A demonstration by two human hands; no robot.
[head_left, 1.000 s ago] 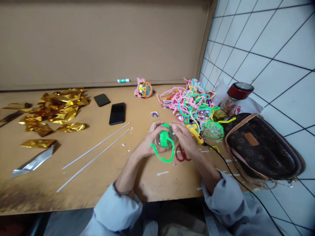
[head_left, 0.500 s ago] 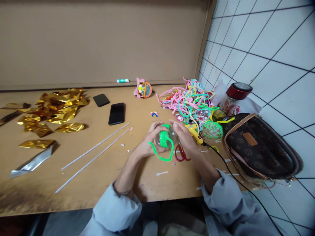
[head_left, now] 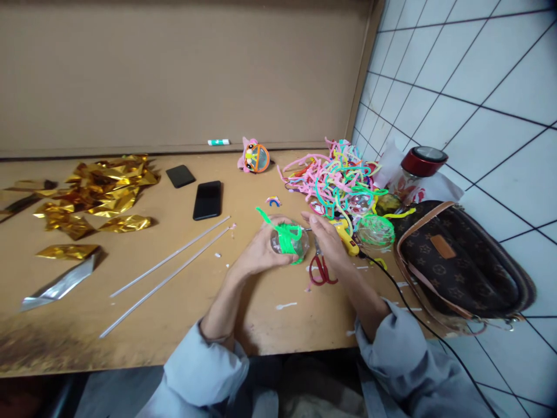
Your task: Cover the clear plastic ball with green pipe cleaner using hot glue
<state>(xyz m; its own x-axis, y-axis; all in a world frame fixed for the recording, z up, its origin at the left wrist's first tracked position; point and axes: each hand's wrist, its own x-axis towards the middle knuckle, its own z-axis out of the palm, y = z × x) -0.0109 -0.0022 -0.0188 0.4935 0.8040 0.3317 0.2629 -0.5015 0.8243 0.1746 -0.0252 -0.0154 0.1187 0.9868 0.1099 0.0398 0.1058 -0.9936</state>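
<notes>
Entry: clear ball (head_left: 299,248), green pipe cleaner (head_left: 285,235) wound round it, just above the desk (head_left: 174,302). My left hand (head_left: 259,255) cups it; right hand (head_left: 328,247) pinches its side. I'd keep turns taut.

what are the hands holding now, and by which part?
Both hands hold a clear ball wound with green pipe cleaner: left hand cups its left side, right hand touches its right side.

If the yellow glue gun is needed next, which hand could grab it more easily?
Probably the right hand: the glue gun lies right beside its fingers, while the left hand cups the clear ball wrapped in green pipe cleaner.
</notes>
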